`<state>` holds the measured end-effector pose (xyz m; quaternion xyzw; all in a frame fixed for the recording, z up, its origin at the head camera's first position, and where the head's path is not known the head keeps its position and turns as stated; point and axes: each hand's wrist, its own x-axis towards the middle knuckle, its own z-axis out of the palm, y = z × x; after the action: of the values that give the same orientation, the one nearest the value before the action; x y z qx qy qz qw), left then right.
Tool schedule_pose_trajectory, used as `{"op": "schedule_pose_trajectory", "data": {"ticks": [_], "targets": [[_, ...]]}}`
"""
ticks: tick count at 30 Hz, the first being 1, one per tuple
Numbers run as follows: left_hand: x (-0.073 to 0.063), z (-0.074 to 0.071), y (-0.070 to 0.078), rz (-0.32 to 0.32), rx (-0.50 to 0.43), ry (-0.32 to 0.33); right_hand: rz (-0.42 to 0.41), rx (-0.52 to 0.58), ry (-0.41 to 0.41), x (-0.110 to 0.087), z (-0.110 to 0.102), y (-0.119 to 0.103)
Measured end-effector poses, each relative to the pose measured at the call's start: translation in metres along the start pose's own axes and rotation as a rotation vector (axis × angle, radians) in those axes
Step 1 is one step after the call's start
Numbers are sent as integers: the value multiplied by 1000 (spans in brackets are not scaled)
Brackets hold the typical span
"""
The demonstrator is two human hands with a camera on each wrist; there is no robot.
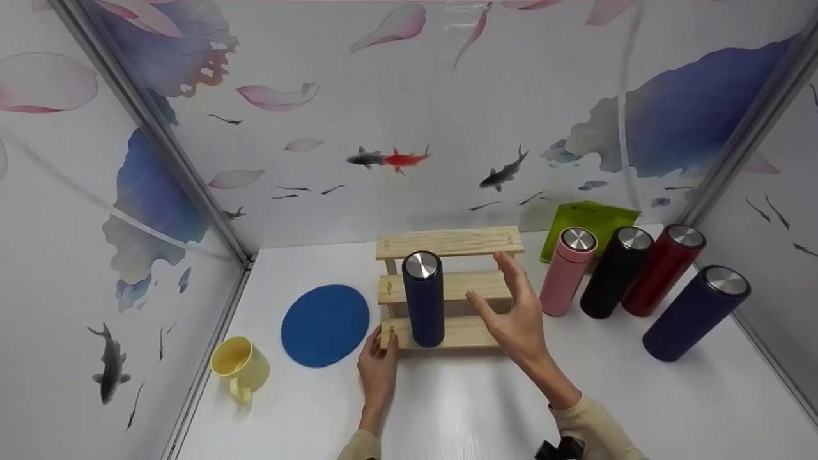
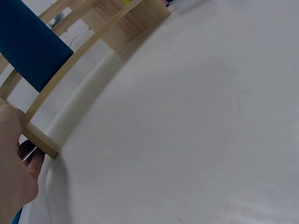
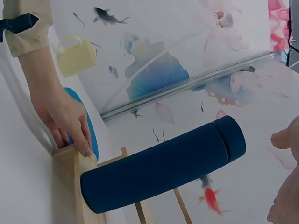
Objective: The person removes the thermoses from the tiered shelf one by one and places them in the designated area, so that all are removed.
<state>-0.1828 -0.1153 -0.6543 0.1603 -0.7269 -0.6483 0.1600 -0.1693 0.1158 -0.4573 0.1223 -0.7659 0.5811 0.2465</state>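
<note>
A dark blue thermos flask [image 1: 427, 306] with a steel-topped lid stands upright on the lowest step of a three-tier wooden rack [image 1: 473, 332]. My left hand [image 1: 378, 367] grips the left end of that lowest step, thumb on top and fingers around the side, as the left wrist view also shows. To the right of the flask, my right hand [image 1: 519, 322] is raised over the rack with thumb and fingers spread and nothing between them. In the right wrist view the flask [image 3: 161, 165] is apart from the right fingers.
Right of the rack stand a pink flask [image 1: 567, 275], a black flask [image 1: 615, 275], a red flask [image 1: 661, 271] and another blue flask [image 1: 693, 313]. Behind them is a green packet [image 1: 591, 220]. On the left lie a round blue mat [image 1: 326, 326] and a yellow mug [image 1: 246, 367]. Printed walls enclose the table.
</note>
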Motion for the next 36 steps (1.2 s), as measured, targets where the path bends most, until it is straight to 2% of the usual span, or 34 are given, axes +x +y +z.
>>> {"op": "schedule_pose_trajectory", "data": {"ticks": [11, 16, 22, 29, 36], "targets": [[-3, 2, 4, 5, -35, 13, 26, 38, -151, 0, 31, 0], [-3, 2, 5, -7, -31, 1, 65, 77, -206, 6, 40, 4], [-1, -1, 2, -15, -19, -10, 132, 120, -255, 16, 51, 5], [0, 1, 0, -3, -25, 3, 133, 142, -305, 24, 62, 6], [0, 0, 2, -10, -14, 3, 125, 102, -327, 29, 65, 9]]}}
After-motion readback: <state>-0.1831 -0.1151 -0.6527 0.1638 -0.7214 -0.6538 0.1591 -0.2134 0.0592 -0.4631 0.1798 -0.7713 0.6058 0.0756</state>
